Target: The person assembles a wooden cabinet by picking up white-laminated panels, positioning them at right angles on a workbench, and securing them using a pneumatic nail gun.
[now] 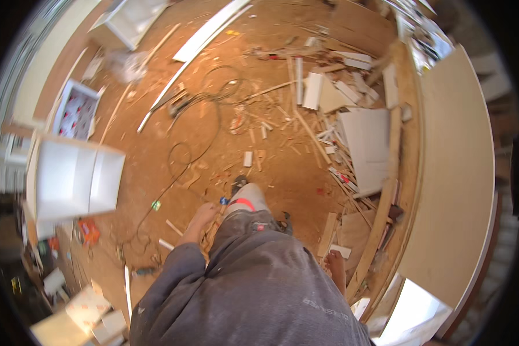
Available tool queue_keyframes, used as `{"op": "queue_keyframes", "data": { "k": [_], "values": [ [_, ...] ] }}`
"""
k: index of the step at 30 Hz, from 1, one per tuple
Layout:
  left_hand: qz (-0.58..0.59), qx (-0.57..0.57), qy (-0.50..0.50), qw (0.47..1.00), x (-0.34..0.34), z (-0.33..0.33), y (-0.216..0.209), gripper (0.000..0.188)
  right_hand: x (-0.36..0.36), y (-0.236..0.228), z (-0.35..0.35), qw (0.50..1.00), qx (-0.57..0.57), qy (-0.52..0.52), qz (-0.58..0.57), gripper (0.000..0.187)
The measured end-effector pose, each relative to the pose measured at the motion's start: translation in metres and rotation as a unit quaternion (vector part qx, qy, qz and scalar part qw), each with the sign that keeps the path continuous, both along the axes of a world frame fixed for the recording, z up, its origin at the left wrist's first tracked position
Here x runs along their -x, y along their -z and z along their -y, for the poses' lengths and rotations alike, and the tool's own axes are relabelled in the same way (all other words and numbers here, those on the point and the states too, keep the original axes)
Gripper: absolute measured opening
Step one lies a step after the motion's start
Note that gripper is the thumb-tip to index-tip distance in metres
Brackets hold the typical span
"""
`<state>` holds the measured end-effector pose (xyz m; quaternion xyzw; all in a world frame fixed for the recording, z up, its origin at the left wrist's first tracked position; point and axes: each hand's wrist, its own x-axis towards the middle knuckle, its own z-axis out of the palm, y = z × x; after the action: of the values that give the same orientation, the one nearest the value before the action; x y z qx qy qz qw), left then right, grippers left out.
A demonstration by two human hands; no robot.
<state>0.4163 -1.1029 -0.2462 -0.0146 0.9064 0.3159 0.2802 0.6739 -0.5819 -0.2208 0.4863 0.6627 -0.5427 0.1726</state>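
Observation:
My left hand (203,219) hangs beside my thigh, fingers loosely apart, with nothing in it. Over scrap boards low on the right is my right hand (335,267), partly hidden behind my grey sweater (254,294); its fingers do not show clearly. My forward leg in grey trousers (245,210) with a red stripe ends in a dark shoe (239,183) on the sawdust-covered floor (282,179). A small blue thing (224,200) lies on the floor close to my left hand.
A white open cabinet box (75,179) stands at the left. A black cable (197,130) loops across the floor. Long white strips (207,32) lie ahead, and a scrap wood pile (328,98) and white panel (366,144) to the right. A large beige board (455,173) flanks the right side.

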Motion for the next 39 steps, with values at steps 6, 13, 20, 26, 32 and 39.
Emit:
{"op": "queue_keyframes", "data": {
  "k": [6,13,20,26,32,39],
  "values": [
    [0.23,-0.135,-0.097,0.959,0.072,0.009,-0.003,0.019,0.056,0.003,0.021,0.962,-0.208,-0.169,0.055,0.029],
    [0.156,-0.105,-0.05,0.981,0.283,0.105,-0.028,0.016,0.144,0.041,0.164,0.96,-0.226,-0.155,-0.058,0.027],
    [0.05,-0.16,-0.244,0.955,0.423,0.251,-0.069,0.023,0.329,0.014,0.226,0.987,-0.115,-0.108,0.006,0.024],
    [0.005,-0.166,-0.321,0.932,0.372,0.305,-0.044,0.028,0.474,0.026,0.219,0.994,0.003,-0.106,0.015,0.024],
    [0.122,-0.061,-0.451,0.882,0.214,0.303,-0.004,0.033,0.671,0.037,0.251,0.95,-0.006,-0.296,0.095,0.024],
    [0.239,-0.065,-0.67,0.7,0.228,0.236,-0.024,0.027,0.935,0.16,0.335,0.703,-0.082,-0.706,-0.012,0.021]
  ]
}}
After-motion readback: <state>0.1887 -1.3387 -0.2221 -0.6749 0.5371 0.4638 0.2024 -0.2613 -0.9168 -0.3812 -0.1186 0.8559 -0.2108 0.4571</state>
